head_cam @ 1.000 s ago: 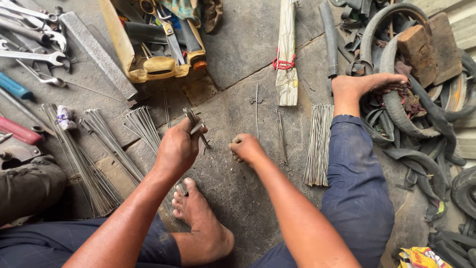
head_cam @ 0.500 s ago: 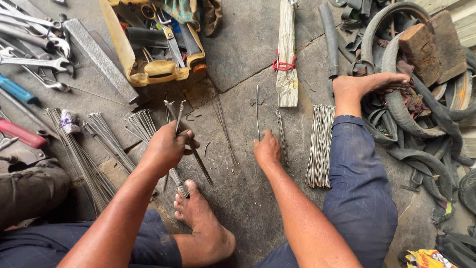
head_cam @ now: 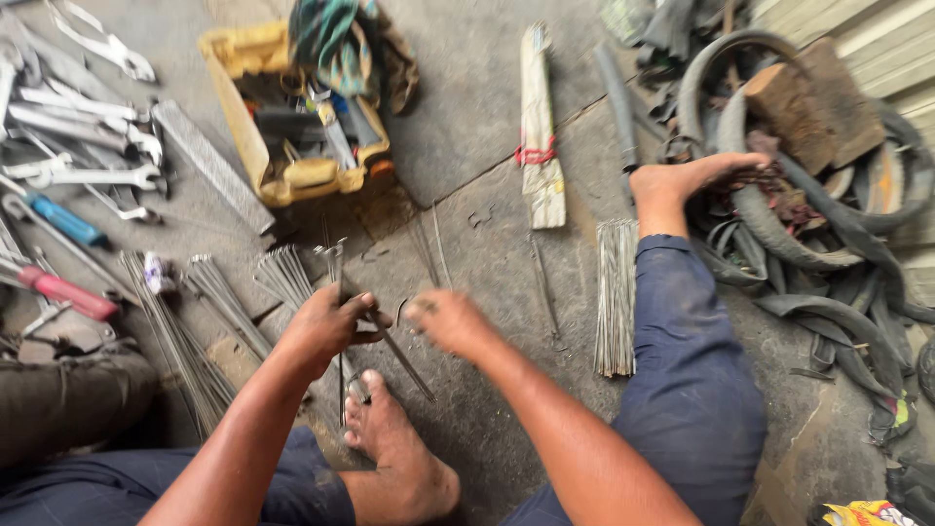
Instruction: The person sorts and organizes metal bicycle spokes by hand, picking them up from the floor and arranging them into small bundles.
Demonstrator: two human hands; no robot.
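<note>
I sit on a concrete floor [head_cam: 467, 127] with my feet out. My left hand [head_cam: 326, 326] is closed around a thin metal tool [head_cam: 336, 268] that stands upright over a dark rod [head_cam: 401, 358] lying slanted on the floor. My right hand [head_cam: 446, 321] is just right of it, fingers curled near the rod's upper end; what it pinches is too small to see. My left foot [head_cam: 390, 443] rests just below both hands, toes against the rod. My right foot [head_cam: 687, 185] reaches to the tyre pile.
Bundles of thin metal spokes lie at left [head_cam: 209, 312] and right [head_cam: 616, 292]. A yellow tool tray [head_cam: 243, 127] and a wrapped spoke bundle [head_cam: 539, 136] sit ahead. Wrenches [head_cam: 73, 146] spread at far left, old tyres [head_cam: 808, 234] and a wood block [head_cam: 804, 107] at right.
Both hands have drawn closer together over the rod, the right hand moving left. The view has tilted slightly, so the tray sits lower in the frame.
</note>
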